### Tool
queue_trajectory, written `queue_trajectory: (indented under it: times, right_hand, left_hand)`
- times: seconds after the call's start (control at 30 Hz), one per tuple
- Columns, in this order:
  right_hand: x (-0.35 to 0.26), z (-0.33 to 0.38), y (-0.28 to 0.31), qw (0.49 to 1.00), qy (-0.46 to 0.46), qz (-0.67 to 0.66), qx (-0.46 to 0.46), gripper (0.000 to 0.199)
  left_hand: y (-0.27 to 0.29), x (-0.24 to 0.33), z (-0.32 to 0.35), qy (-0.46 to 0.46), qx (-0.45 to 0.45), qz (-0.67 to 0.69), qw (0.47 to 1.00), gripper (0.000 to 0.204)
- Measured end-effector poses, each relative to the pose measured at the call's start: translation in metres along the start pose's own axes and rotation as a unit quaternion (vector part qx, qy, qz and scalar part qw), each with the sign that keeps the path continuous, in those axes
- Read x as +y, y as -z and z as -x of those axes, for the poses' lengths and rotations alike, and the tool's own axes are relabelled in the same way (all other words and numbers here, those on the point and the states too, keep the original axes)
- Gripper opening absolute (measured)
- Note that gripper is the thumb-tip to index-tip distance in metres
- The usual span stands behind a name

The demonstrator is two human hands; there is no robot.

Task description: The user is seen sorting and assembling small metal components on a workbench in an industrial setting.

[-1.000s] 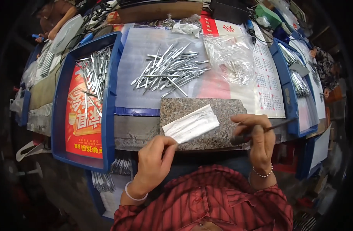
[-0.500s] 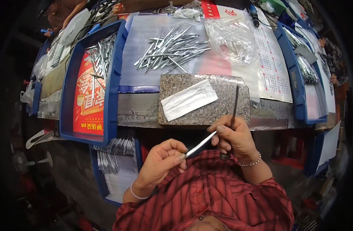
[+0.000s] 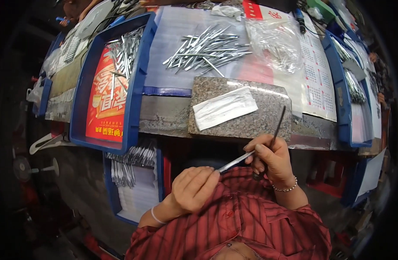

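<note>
My left hand (image 3: 194, 187) is closed over the near end of a slim shiny metal piece (image 3: 236, 162), its back turned up and fingers together. The metal piece slants up to my right hand (image 3: 270, 159), whose thumb and fingers pinch its far end. Also in my right hand is a thin dark rod-shaped tool (image 3: 278, 125), like a slim file, pointing up and away; its lower end shows below the fingers. Both hands hover before the front edge of a speckled stone block (image 3: 272, 99). A folded white cloth or paper (image 3: 225, 107), smudged grey, lies on the block.
Beyond the block lies a loose pile of slim metal pieces (image 3: 207, 50), with a clear plastic bag (image 3: 277, 45) to its right. Blue trays (image 3: 134, 117) of similar pieces stand left and right. Another blue tray (image 3: 160, 184) sits lower, below the table edge.
My left hand has rolled over, its back now upward and its fingers covering the metal piece's end. The dark tool leans further right. The whole view has shifted slightly.
</note>
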State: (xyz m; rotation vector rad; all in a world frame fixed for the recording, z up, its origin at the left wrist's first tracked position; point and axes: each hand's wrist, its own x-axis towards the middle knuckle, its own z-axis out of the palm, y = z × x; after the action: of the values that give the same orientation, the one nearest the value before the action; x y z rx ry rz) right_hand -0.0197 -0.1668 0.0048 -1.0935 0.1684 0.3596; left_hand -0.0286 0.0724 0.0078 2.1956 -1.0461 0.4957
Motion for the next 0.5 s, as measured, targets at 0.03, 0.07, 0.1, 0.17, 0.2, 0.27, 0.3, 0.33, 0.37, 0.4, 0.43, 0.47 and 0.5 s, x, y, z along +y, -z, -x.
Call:
queue_trajectory:
  times: [0.03, 0.07, 0.1, 0.17, 0.2, 0.27, 0.3, 0.33, 0.37, 0.4, 0.43, 0.47, 0.5]
  right_hand:
    - [-0.001, 0.0, -0.002, 1.0, -0.005, 0.006, 0.016, 0.018]
    - [0.001, 0.0, -0.003, 1.0, -0.01, 0.007, 0.011, 0.018]
    - [0.004, 0.0, -0.003, 1.0, 0.004, 0.012, 0.009, 0.018]
    - [0.007, 0.0, -0.003, 1.0, 0.021, 0.022, 0.007, 0.018]
    - [0.008, -0.001, -0.004, 1.0, 0.018, 0.024, 0.004, 0.018]
    - [0.01, -0.002, -0.007, 0.999, 0.018, 0.038, 0.011, 0.018]
    - [0.011, -0.003, -0.008, 0.999, 0.016, 0.04, 0.01, 0.018]
    - [0.011, -0.004, -0.01, 0.999, 0.018, 0.048, 0.008, 0.018]
    - [0.013, -0.006, -0.012, 0.998, 0.018, 0.056, 0.004, 0.018]
    - [0.013, -0.007, -0.014, 0.998, 0.016, 0.057, -0.001, 0.018]
    - [0.013, -0.009, -0.017, 0.998, 0.003, 0.059, -0.008, 0.018]
    - [0.014, -0.011, -0.02, 0.998, -0.011, 0.062, -0.017, 0.018]
    - [0.015, -0.012, -0.024, 0.997, -0.025, 0.069, -0.019, 0.018]
  left_hand:
    - [0.0, -0.002, 0.001, -0.028, 0.005, -0.017, 0.999, 0.026]
    - [0.0, -0.003, 0.004, -0.022, 0.006, -0.021, 1.0, 0.026]
    - [0.001, -0.004, 0.006, -0.041, 0.013, -0.026, 0.999, 0.026]
    - [0.001, -0.006, 0.009, -0.055, 0.022, -0.034, 0.998, 0.026]
    - [0.001, -0.007, 0.01, -0.055, 0.023, -0.036, 0.998, 0.026]
    - [0.002, -0.009, 0.013, -0.054, 0.026, -0.037, 0.998, 0.026]
    - [0.003, -0.01, 0.015, -0.048, 0.028, -0.034, 0.998, 0.025]
    - [0.003, -0.011, 0.017, -0.041, 0.03, -0.031, 0.998, 0.024]
    - [0.004, -0.012, 0.019, -0.038, 0.031, -0.033, 0.998, 0.024]
    - [0.005, -0.012, 0.022, -0.02, 0.03, -0.041, 0.999, 0.024]
    - [0.006, -0.012, 0.025, -0.002, 0.028, -0.049, 0.998, 0.024]
    - [0.006, -0.014, 0.029, 0.004, 0.03, -0.057, 0.998, 0.024]
    - [0.007, -0.015, 0.034, 0.018, 0.032, -0.059, 0.998, 0.026]
